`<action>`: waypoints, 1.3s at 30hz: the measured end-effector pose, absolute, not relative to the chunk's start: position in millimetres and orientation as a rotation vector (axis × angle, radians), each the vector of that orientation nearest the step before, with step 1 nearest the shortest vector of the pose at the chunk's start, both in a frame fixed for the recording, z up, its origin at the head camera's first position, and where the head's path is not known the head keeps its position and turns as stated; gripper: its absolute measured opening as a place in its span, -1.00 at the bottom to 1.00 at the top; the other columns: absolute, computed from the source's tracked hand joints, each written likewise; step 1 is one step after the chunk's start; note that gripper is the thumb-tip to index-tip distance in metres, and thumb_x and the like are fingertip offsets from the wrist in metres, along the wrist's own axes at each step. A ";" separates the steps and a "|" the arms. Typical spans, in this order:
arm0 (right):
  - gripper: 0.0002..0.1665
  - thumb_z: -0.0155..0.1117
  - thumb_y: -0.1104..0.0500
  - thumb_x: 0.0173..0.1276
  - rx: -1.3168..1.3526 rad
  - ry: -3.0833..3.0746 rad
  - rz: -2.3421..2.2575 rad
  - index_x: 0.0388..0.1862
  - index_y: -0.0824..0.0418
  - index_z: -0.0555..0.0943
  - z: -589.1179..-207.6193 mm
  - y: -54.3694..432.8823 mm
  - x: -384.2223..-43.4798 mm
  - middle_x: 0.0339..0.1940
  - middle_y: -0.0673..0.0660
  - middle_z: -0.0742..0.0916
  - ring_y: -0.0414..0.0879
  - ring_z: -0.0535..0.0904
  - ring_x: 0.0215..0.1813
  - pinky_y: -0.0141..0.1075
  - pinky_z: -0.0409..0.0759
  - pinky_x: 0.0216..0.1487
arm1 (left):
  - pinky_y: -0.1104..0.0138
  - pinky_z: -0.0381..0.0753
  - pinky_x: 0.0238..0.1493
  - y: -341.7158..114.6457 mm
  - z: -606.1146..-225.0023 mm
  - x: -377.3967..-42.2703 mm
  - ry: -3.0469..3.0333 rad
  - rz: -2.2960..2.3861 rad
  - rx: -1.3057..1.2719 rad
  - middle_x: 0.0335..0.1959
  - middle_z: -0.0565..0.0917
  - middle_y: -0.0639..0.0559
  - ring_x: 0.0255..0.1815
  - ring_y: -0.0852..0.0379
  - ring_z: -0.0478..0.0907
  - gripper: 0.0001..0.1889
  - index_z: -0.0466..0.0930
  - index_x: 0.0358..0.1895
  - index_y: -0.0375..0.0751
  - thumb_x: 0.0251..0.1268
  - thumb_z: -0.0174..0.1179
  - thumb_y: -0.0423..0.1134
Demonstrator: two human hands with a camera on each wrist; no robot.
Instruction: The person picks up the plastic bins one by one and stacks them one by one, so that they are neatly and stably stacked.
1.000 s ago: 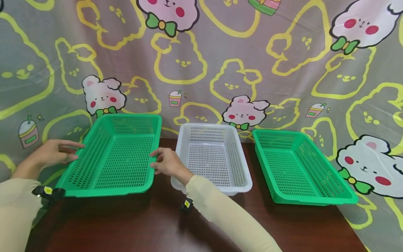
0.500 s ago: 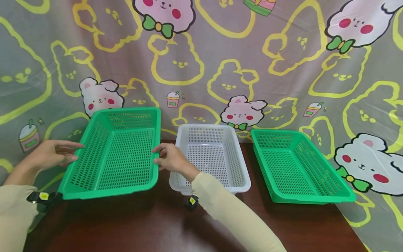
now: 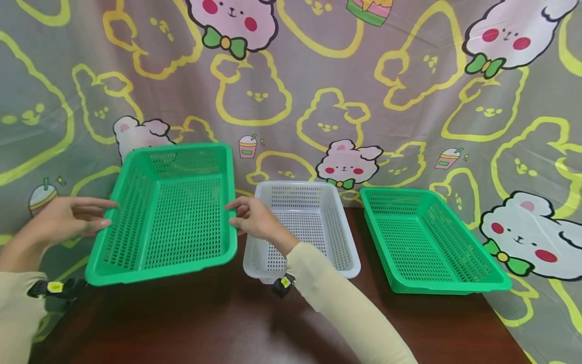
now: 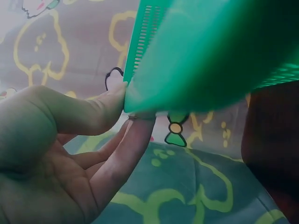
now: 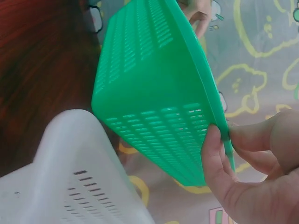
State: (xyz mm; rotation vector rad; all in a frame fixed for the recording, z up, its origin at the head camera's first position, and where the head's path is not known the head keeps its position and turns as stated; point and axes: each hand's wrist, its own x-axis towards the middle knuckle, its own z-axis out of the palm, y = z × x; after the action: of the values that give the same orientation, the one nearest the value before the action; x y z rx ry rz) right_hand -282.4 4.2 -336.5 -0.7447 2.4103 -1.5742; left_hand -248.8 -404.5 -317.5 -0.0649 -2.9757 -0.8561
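Observation:
Both hands hold a green plastic basket (image 3: 188,217) by its two long side rims, raised above the table and tilted. My left hand (image 3: 68,218) pinches the left rim; in the left wrist view the thumb lies on one side of the rim and a finger under it. On the opposite rim my right hand (image 3: 255,218) pinches with thumb and fingers, as the right wrist view shows from outside the slotted wall. No items lie inside this basket. Close by the right hand stands a white basket (image 3: 347,242), partly behind the right wrist.
A second green basket (image 3: 450,288) stands on the dark brown table (image 3: 236,328) at the right. Behind everything hangs a grey curtain (image 3: 313,65) with cartoon rabbits and yellow outlines. The white basket's rim (image 5: 77,121) is near the held basket.
The left green basket has risen off the table, its far rim going up and its tilt growing. Both hands moved with it, keeping their hold. The white and right green baskets stayed in place.

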 end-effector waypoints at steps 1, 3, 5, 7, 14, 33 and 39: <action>-0.60 0.28 0.37 0.47 -0.748 2.412 -1.571 0.26 0.31 0.61 -335.2 5.5 -282.8 -0.15 0.20 0.64 0.03 0.71 -0.18 -0.33 0.78 -0.24 | -0.05 0.78 -0.16 -403.7 -316.6 -248.3 -2.974 -0.855 -0.063 0.29 0.37 -0.78 0.10 -0.54 0.63 -0.41 0.38 0.42 -0.50 0.48 0.26 -0.22; -0.59 0.28 0.35 0.48 -0.752 2.421 -1.561 0.28 0.30 0.61 -332.3 8.3 -283.3 -0.15 0.17 0.62 -0.07 0.67 -0.22 -0.30 0.79 -0.21 | -0.07 0.77 -0.16 -402.2 -315.0 -247.9 -2.967 -0.861 -0.066 0.29 0.37 -0.78 0.11 -0.55 0.62 -0.41 0.37 0.43 -0.49 0.49 0.25 -0.20; -0.59 0.28 0.35 0.48 -0.752 2.426 -1.558 0.28 0.29 0.61 -329.5 11.3 -283.9 -0.14 0.17 0.62 -0.11 0.64 -0.24 -0.20 0.80 -0.14 | -0.08 0.76 -0.16 -400.4 -313.3 -247.5 -2.961 -0.868 -0.058 0.29 0.38 -0.77 0.12 -0.54 0.60 -0.40 0.37 0.44 -0.47 0.51 0.24 -0.15; -0.59 0.28 0.35 0.48 -0.743 2.424 -1.563 0.28 0.27 0.61 -326.5 14.4 -284.3 -0.11 0.18 0.62 -0.11 0.65 -0.23 -0.09 0.80 -0.06 | -0.09 0.75 -0.16 -398.4 -311.2 -247.4 -2.955 -0.873 -0.060 0.29 0.39 -0.75 0.14 -0.55 0.58 -0.38 0.37 0.45 -0.45 0.52 0.22 -0.11; -0.57 0.23 0.37 0.50 -0.762 2.373 -1.580 0.32 0.32 0.57 -316.1 27.6 -284.3 0.03 0.32 0.64 -0.04 0.70 -0.17 0.03 0.77 0.04 | -0.09 0.75 -0.13 -387.1 -302.7 -245.8 -2.944 -0.877 -0.072 0.30 0.43 -0.69 0.21 -0.56 0.52 -0.37 0.38 0.45 -0.41 0.53 0.20 -0.03; -0.57 0.22 0.32 0.52 -0.764 2.342 -1.629 0.33 0.27 0.56 -306.5 67.4 -284.9 0.19 0.39 0.63 0.13 0.74 -0.01 -0.05 0.79 0.01 | -0.10 0.71 0.04 -357.1 -281.0 -241.7 -2.963 -0.977 -0.157 0.39 0.42 -0.56 0.36 -0.49 0.41 -0.31 0.36 0.50 -0.28 0.50 0.21 0.09; -0.58 0.23 0.31 0.52 -0.779 2.374 -1.638 0.32 0.24 0.58 -303.1 83.4 -284.5 0.18 0.41 0.63 0.12 0.74 -0.04 -0.09 0.79 -0.01 | 0.24 0.71 -0.10 -342.8 -278.2 -245.9 -2.922 -0.994 -0.200 0.35 0.50 -0.46 0.05 0.28 0.63 -0.36 0.43 0.47 -0.23 0.47 0.25 0.05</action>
State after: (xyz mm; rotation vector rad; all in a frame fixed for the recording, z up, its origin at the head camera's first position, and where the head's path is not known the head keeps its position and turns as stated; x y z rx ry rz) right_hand -284.5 83.4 -303.1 -0.7788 2.3745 -1.6384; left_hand -245.9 -342.8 -278.2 -0.2003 -2.9216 -0.9943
